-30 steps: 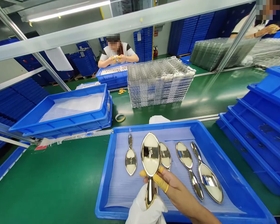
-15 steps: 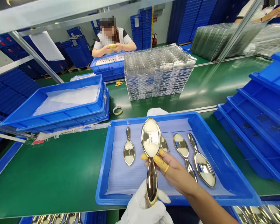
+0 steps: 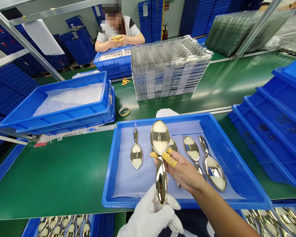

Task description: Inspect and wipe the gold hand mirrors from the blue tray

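A shiny gold hand mirror [image 3: 160,136] with a pointed oval head and a small engraved mark stands nearly upright over the tray. My right hand [image 3: 182,168], wearing yellow finger cots, pinches it at the neck. My left hand [image 3: 154,210], in a white glove, holds the lower end of its handle. Below lies a blue tray [image 3: 108,164] lined with pale sheet. In it, one gold mirror [image 3: 136,154] lies at the left, another [image 3: 191,148] right of my fingers, and a third [image 3: 215,172] farther right. One more is partly hidden behind the held mirror.
Stacked blue trays stand at left [image 3: 71,115] and right [image 3: 266,138]. A tape roll [image 3: 124,111] and a tall stack of clear plastic trays [image 3: 170,72] sit beyond. Gold pieces fill crates [image 3: 64,225] below. Across the bench, a co-worker [image 3: 118,33] handles something yellow.
The held mirror has tilted slightly, and both hands have shifted a little with it. The camera view has tipped downward, showing more of the lower crates. Both hands keep their hold.
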`<state>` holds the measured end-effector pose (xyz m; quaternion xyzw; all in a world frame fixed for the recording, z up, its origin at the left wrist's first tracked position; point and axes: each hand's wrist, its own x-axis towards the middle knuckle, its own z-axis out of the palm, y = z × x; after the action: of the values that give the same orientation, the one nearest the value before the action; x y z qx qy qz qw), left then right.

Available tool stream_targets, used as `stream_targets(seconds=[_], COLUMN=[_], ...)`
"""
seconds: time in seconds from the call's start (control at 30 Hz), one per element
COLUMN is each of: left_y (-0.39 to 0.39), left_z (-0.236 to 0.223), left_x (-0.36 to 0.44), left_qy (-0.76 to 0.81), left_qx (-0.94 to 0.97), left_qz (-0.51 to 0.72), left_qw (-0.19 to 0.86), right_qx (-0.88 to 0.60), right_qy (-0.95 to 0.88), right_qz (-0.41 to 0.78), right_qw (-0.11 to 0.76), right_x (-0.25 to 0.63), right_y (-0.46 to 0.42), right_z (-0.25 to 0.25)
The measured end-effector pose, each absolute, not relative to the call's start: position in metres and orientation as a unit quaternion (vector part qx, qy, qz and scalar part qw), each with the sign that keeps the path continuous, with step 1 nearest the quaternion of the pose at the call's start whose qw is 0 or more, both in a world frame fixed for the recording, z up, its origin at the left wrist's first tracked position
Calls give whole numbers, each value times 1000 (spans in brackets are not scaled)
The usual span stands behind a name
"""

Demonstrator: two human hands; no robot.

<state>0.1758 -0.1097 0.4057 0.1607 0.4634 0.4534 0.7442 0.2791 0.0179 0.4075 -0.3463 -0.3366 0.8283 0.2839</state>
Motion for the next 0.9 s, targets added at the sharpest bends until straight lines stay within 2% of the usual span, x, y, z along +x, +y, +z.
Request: stream_targets(seconds=[0.33, 0.63, 0.77, 0.9], left_y=[-106, -110, -94, -77], left_z=[413, 376, 360, 330], left_x=[173, 175, 172, 147], left_qy=[490, 449, 593, 741], left_qx=[194, 201, 198, 337], left_qz=[436, 489, 475, 410], left_qw=[729, 720, 620, 411], right_qx=[-352, -402, -367, -355], right_qy=[-328, -398, -503, -665], right_qz=[834, 783, 746, 640], right_qw=[271, 258, 236, 146], right_x=[277, 273, 266, 257], right_y=[19, 16, 11, 13], right_z=[404, 404, 392, 368])
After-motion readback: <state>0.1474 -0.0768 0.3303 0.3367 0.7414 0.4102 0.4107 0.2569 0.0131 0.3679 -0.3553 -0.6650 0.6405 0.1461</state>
